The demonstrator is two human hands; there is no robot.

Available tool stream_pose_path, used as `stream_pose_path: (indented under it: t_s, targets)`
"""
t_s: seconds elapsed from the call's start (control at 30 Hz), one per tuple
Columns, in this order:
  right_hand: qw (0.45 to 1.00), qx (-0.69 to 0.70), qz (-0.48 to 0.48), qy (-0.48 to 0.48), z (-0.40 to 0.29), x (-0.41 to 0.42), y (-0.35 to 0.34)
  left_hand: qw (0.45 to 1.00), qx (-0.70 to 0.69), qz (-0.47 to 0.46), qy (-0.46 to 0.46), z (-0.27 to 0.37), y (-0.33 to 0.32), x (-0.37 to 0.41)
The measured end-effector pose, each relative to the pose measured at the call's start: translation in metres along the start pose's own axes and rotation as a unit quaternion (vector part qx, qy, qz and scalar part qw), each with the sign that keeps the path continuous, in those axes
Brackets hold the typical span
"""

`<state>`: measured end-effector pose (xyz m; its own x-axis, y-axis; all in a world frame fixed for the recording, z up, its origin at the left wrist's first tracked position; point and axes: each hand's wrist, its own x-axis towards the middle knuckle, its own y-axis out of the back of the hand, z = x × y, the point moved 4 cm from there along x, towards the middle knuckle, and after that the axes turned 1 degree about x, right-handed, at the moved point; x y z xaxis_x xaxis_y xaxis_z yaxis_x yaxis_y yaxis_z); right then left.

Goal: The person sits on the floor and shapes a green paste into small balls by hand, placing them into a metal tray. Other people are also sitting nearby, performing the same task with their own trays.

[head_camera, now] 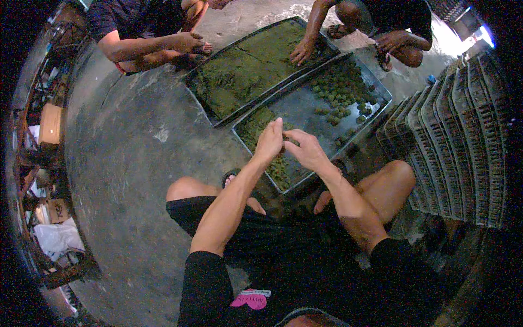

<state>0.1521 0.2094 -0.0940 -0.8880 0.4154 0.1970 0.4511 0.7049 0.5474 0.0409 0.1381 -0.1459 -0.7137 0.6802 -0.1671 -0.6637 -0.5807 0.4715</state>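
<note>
My left hand [270, 141] and my right hand [305, 149] face each other with curved fingers above the near metal tray [289, 107]. A small dark patch shows between them, but the fingers hide whether it is a lump in the hands or the tray behind. Crumbly green material [279, 173] lies below, at the tray's near left end. Toward the far right end of the same tray rest several rough green balls [339, 88], some bunched together and some apart.
A second tray [201, 107], spread with green material [249, 71], adjoins the near one. One co-worker's hand [302, 52] touches that material; another person's hands [190, 43] are at its left. Stacked plastic crates [457, 143] rise at right. A cluttered shelf [61, 278] lines the left.
</note>
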Motion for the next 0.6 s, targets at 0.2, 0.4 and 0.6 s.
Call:
stream_pose_path:
  t_s: [0.2,0.4,0.6]
  targets:
    - [0.968,0.057,-0.06,-0.235,0.012,0.0,0.007,0.994,0.093,-0.014,0.053,0.007,0.007,0.002]
    - [0.946,0.032,-0.006,-0.322,0.081,-0.01,0.009,0.991,0.115,-0.067,0.015,-0.001,0.004,0.009]
    - [0.945,0.032,-0.029,-0.323,0.118,-0.026,-0.009,0.986,0.0,-0.12,0.113,-0.013,-0.005,0.016]
